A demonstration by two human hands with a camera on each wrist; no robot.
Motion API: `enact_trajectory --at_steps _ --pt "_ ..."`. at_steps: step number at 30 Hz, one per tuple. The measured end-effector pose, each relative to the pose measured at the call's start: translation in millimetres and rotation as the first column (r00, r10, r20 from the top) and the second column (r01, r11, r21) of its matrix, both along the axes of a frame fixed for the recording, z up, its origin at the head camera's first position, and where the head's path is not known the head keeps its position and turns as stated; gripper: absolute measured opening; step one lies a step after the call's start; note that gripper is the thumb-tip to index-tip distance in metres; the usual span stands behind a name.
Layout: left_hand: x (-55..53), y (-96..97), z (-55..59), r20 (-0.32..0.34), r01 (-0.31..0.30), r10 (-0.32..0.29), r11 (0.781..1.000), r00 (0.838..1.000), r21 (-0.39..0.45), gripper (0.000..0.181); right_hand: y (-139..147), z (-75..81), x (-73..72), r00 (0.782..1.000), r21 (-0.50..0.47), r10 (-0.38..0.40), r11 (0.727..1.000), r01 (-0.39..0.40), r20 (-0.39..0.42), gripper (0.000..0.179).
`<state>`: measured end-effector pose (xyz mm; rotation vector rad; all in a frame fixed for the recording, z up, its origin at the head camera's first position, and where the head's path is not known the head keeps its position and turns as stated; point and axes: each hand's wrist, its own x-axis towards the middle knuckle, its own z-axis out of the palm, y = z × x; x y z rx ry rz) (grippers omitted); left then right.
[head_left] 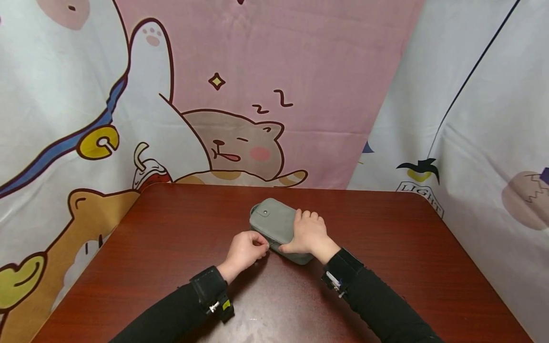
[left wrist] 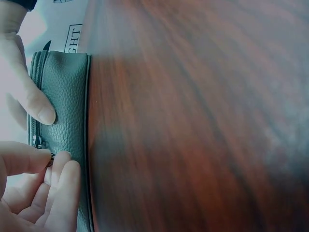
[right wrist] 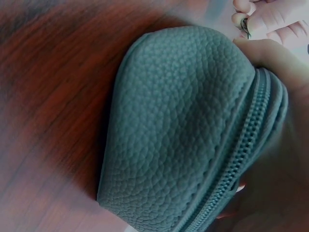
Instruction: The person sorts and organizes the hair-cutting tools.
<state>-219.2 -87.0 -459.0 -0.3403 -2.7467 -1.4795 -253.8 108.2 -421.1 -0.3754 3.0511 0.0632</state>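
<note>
A grey-green zippered pouch [head_left: 274, 220] with pebbled texture and a snap stud on top lies at an angle on the table. My right hand [head_left: 310, 233] grips its right end, with the thumb on the near side and the fingers over the top. At the pouch's near side, my left hand [head_left: 243, 250] pinches the zipper pull [left wrist: 51, 157] between thumb and fingers. The zipper slider [left wrist: 38, 141] sits just beside those fingertips. In the right wrist view the zipper teeth [right wrist: 244, 150] run closed around the pouch's end.
The reddish-brown wooden table [head_left: 171, 228] carries the pouch near its middle. Behind it hangs a cloth [head_left: 326, 71] printed with cartoon animals, and white cloth also stands along both sides. Each wrist wears a black strap with a small device.
</note>
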Motion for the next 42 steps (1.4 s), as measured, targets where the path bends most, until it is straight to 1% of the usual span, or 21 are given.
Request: enact_trajectory --at_steps 4,8,12,17,21,24,28,33,39,42 --pt "0.0 -0.3 -1.5 -0.002 -0.009 0.009 1.0 1.0 0.014 0.008 0 -0.2 0.0 1.0 -0.002 0.0 1.0 0.0 -0.004 0.127" --pt "0.0 0.7 -1.1 -0.024 -0.023 0.024 0.999 0.999 0.027 0.009 1 -0.4 -0.4 1.0 -0.001 0.001 1.0 -0.001 -0.014 0.127" --pt "0.7 2.0 0.2 -0.042 -0.024 0.026 0.999 0.999 0.032 0.01 1 -1.0 0.1 1.0 -0.015 0.01 1.0 -0.011 -0.023 0.127" --pt "1.1 2.5 2.2 -0.077 -0.032 0.032 0.999 0.997 -0.003 0.012 3 -1.8 0.7 0.999 -0.023 0.02 1.0 -0.021 -0.025 0.126" --pt "1.5 1.5 5.1 -0.14 -0.038 0.029 0.998 0.99 -0.058 0.014 5 -1.6 1.6 0.999 -0.037 0.03 0.999 -0.031 -0.025 0.125" --pt "1.9 0.0 6.5 -0.196 -0.038 0.018 0.994 0.98 -0.103 0.015 7 -1.5 2.6 0.999 -0.043 0.041 0.998 -0.042 -0.029 0.124" --pt "1.7 -2.7 6.5 -0.243 -0.042 0.007 0.99 0.97 -0.138 0.015 8 -1.6 3.3 0.998 -0.051 0.055 0.997 -0.057 -0.038 0.123" --pt "1.2 -6.8 5.5 -0.267 -0.036 0.0 0.991 0.964 -0.131 0.016 8 -1.1 4.2 0.997 -0.065 0.066 0.996 -0.069 -0.044 0.121" --pt "0.8 -11.9 4.7 -0.292 -0.059 0.021 0.991 0.956 -0.121 0.019 9 -1.1 4.6 0.996 -0.075 0.074 0.994 -0.077 -0.049 0.12" --pt "0.1 -13.7 5.0 -0.297 -0.057 0.018 0.991 0.955 -0.123 0.019 9 -1.6 4.3 0.996 -0.075 0.079 0.994 -0.083 -0.051 0.12"
